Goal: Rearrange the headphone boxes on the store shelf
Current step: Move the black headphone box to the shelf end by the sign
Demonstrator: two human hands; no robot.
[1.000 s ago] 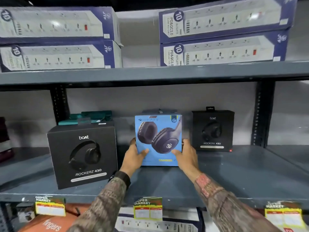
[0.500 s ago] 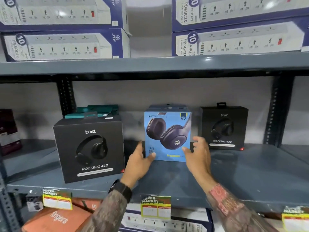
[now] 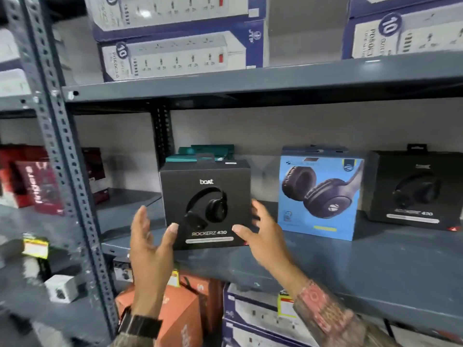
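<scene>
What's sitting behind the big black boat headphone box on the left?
Behind the black boat box, teal packaging pokes up above its top edge. Only the top of it shows; the box covers the rest, so what it contains cannot be told.

Grey metal shelving point(image 3: 250, 82), perforated upright post point(image 3: 62, 156), pale back wall point(image 3: 275, 126)

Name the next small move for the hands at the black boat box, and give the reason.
Probably close both hands onto the sides of the black boat box. The left hand and right hand are open, flanking its lower corners, apparently not gripping yet. The box stands upright near the front edge of the shelf, apart from the blue headphone box, so its sides are free to grasp.
</scene>
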